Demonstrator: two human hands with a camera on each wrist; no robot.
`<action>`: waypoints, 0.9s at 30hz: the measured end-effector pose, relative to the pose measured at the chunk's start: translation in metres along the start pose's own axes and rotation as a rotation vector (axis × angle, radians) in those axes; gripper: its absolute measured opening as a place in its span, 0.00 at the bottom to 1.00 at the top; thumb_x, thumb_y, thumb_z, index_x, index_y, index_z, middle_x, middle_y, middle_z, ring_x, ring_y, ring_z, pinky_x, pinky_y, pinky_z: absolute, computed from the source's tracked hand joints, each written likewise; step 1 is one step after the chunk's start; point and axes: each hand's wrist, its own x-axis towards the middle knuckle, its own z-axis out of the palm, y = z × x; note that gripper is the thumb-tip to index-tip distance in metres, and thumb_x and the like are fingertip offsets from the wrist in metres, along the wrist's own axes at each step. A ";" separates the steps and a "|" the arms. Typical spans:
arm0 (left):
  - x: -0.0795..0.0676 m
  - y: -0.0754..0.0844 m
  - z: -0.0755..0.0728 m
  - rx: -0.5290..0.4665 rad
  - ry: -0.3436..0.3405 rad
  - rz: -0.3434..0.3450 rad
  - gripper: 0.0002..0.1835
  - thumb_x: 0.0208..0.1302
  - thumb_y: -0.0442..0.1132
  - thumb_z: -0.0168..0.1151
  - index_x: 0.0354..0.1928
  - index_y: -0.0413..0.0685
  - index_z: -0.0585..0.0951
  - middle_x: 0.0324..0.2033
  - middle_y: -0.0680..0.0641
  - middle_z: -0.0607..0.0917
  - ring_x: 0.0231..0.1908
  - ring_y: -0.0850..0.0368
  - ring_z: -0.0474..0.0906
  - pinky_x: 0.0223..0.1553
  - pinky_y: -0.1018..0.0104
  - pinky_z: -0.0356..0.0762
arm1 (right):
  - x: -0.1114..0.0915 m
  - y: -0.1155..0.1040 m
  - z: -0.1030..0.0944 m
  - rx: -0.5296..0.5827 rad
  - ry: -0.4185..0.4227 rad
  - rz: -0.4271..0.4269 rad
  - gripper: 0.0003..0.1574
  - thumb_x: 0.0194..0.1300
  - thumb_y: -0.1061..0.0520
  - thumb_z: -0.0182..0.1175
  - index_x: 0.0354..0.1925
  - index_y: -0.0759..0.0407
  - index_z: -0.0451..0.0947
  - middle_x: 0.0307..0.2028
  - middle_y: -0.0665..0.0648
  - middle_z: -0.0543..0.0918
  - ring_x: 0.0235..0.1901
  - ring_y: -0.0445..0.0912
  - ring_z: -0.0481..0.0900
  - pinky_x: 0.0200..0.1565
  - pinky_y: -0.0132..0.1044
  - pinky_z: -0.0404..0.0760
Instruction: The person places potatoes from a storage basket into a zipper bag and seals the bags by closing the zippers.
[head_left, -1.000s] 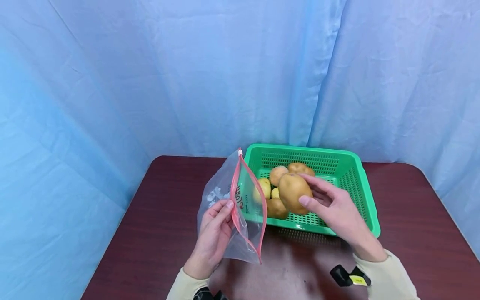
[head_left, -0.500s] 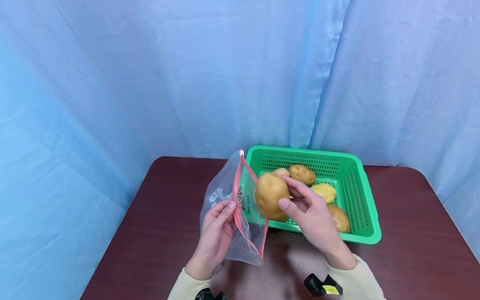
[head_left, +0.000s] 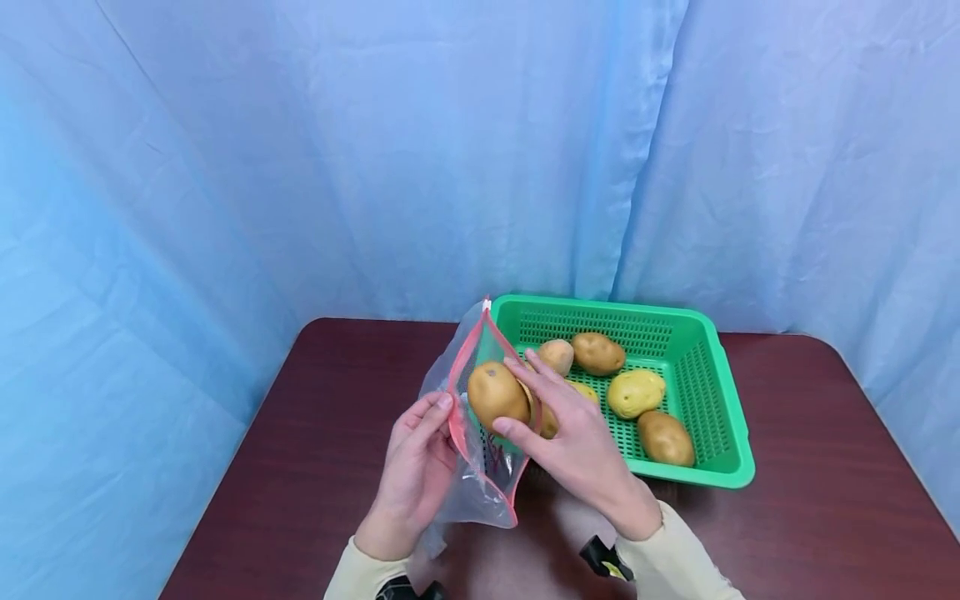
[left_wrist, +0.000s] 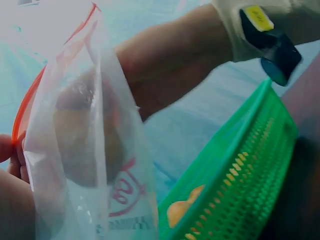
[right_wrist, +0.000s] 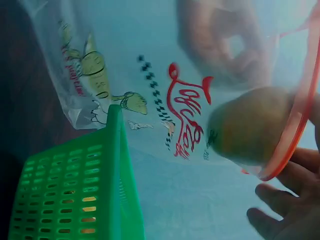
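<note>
In the head view, my left hand (head_left: 420,467) pinches the red-edged rim of a clear zip bag (head_left: 472,492) between thumb and fingers. The bag's mouth gapes toward the right. A large brown potato (head_left: 497,393) is in that mouth, with the thumb and fingers of my right hand (head_left: 573,433) around its right side. Through the printed plastic in the right wrist view, the potato (right_wrist: 252,125) shows inside the rim, while several right fingers (right_wrist: 280,205) are outside the bag. The left wrist view shows the potato (left_wrist: 90,145) only hazily through the plastic.
A green slotted basket (head_left: 723,400) stands right of the bag on the dark red table (head_left: 300,467). Inside are more potatoes, among them a yellow one (head_left: 636,393) and brown ones, one (head_left: 666,438) at the front. Blue curtains (head_left: 450,167) hang behind and left.
My right hand has carried the brown potato leftward from above the basket into the bag's mouth. More of the basket's potatoes have come into sight. My left hand keeps pinching the rim.
</note>
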 end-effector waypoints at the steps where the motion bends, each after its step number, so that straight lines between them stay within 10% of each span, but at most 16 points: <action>1: 0.000 0.003 0.000 -0.005 -0.002 0.007 0.14 0.79 0.31 0.50 0.38 0.50 0.84 0.28 0.55 0.84 0.29 0.66 0.80 0.34 0.76 0.79 | 0.000 0.000 0.001 -0.016 -0.023 -0.005 0.40 0.64 0.45 0.73 0.71 0.49 0.75 0.71 0.51 0.74 0.73 0.50 0.67 0.65 0.61 0.73; 7: 0.003 0.016 -0.005 -0.033 -0.036 0.027 0.13 0.81 0.33 0.50 0.38 0.50 0.83 0.29 0.55 0.85 0.29 0.66 0.81 0.36 0.75 0.81 | -0.001 0.003 -0.003 -0.036 -0.094 -0.012 0.37 0.70 0.46 0.68 0.72 0.51 0.73 0.75 0.46 0.69 0.78 0.48 0.57 0.71 0.61 0.64; 27: 0.004 0.016 -0.018 -0.019 0.004 0.038 0.15 0.80 0.31 0.50 0.38 0.50 0.84 0.28 0.53 0.85 0.29 0.64 0.81 0.33 0.73 0.80 | -0.005 0.048 -0.086 -0.172 -0.065 0.040 0.34 0.69 0.53 0.70 0.71 0.50 0.75 0.67 0.49 0.79 0.68 0.52 0.74 0.65 0.34 0.71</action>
